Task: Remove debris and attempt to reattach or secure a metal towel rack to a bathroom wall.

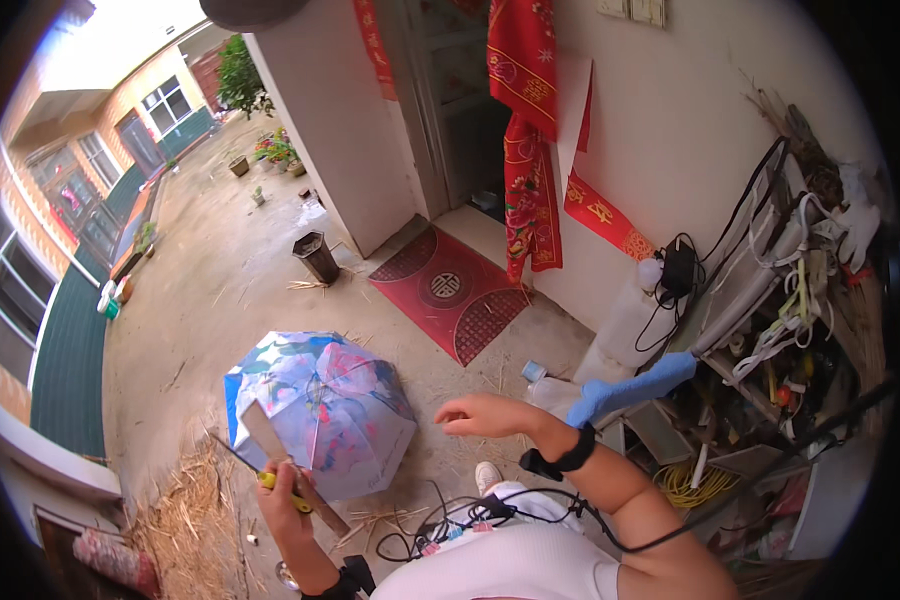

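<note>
My left hand (288, 495) is closed around a long flat tool (264, 428) with a pale, blade-like upper end and a brown wooden lower end. A yellow and black piece (267, 481) shows at the same fist; its kind is unclear. Beyond that hand, an opened umbrella (335, 420) with blue, pink and white floral panels rests on the ground, and the tool's upper part overlaps it in view. My right hand (485, 414) hangs in the air right of the umbrella, fingers loosely stretched, holding nothing.
Straw (195, 515) litters the ground at left. A red doormat (445, 290) lies before the doorway, near a dark bucket (315, 257). Cluttered shelving (730, 455) with a blue cloth-like piece (630, 387) and a yellow cord coil (688, 487) stands at right. Black cables cross my lap.
</note>
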Tool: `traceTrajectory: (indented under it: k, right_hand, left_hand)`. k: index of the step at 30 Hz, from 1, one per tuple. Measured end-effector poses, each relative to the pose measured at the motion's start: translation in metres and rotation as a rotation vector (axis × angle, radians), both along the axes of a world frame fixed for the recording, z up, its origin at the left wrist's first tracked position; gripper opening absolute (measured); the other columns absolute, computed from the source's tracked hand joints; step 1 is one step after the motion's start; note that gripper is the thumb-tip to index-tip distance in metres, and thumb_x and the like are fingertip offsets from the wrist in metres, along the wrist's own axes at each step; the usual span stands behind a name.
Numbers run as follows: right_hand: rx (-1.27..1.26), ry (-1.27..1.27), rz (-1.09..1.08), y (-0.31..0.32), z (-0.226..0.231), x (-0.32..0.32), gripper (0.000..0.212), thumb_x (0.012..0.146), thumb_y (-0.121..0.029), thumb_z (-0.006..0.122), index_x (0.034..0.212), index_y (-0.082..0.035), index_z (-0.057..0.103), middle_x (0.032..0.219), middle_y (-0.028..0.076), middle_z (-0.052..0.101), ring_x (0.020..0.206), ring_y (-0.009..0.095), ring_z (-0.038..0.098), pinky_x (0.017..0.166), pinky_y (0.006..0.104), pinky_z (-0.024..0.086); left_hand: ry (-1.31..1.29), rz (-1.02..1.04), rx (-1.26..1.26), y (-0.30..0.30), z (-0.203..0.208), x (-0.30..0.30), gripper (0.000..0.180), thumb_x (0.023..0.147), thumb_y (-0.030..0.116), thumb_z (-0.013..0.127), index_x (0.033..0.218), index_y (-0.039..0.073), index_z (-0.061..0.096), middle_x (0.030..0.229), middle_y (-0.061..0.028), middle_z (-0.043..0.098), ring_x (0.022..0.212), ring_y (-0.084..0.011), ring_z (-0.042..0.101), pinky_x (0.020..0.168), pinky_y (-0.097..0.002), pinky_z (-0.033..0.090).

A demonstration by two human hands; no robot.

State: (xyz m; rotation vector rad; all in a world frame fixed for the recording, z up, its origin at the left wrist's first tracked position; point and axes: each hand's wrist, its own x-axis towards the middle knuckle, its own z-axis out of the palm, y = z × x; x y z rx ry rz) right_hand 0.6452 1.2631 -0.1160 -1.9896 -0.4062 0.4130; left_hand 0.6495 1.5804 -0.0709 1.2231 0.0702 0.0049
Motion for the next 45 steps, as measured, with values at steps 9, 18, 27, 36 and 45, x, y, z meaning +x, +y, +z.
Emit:
traceTrajectory:
  k: [9,18,27,36,45]
  right_hand:
    - [0.044,-0.031,-0.113,-0.031,0.010,0.056,0.030,0.079,-0.020,0.051,0.102,-0.001,0.053,0.092,0.015,0.059,0.084,0.023,0.056,0.072,0.0309,0.043]
    - [-0.003,0.107,-0.378,-0.077,0.001,0.129,0.030,0.078,-0.021,0.053,0.101,-0.001,0.054,0.084,0.013,0.060,0.075,0.021,0.058,0.067,0.0289,0.044]
    - [0.001,0.212,-0.579,-0.122,-0.011,0.309,0.026,0.077,-0.013,0.053,0.100,-0.001,0.056,0.081,0.009,0.061,0.075,0.013,0.056,0.066,0.0260,0.044]
    - [0.005,0.134,-0.429,-0.142,-0.036,0.448,0.026,0.077,-0.018,0.054,0.093,0.001,0.057,0.082,0.016,0.060,0.077,0.026,0.059,0.069,0.0316,0.045]
    - [-0.038,0.144,-0.419,-0.236,-0.119,0.634,0.019,0.075,-0.014,0.054,0.085,0.002,0.058,0.071,0.007,0.060,0.062,0.011,0.055,0.056,0.0252,0.044]
  left_hand:
    - [0.018,-0.110,0.067,-0.070,0.034,0.118,0.012,0.081,0.008,0.053,0.074,0.005,0.045,0.060,-0.0015,0.048,0.056,-0.0104,0.054,0.050,-0.0198,0.043]
    - [0.105,-0.497,0.106,-0.163,0.019,0.268,0.009,0.082,0.009,0.051,0.085,0.001,0.047,0.071,-0.0098,0.058,0.059,-0.0129,0.057,0.050,-0.0204,0.046]
    - [0.154,-0.368,0.009,-0.164,0.012,0.435,0.010,0.081,0.011,0.052,0.082,0.003,0.046,0.072,-0.0130,0.060,0.053,-0.0123,0.056,0.046,-0.0204,0.045]
    - [0.203,-0.370,0.108,-0.200,-0.007,0.554,0.012,0.080,0.012,0.054,0.081,0.002,0.048,0.072,-0.0129,0.060,0.054,-0.0111,0.055,0.048,-0.0199,0.044]
    - [0.232,-0.222,0.412,-0.230,-0.013,0.662,0.010,0.076,0.011,0.058,0.079,0.002,0.054,0.067,-0.0043,0.060,0.052,-0.0062,0.050,0.046,-0.0173,0.036]
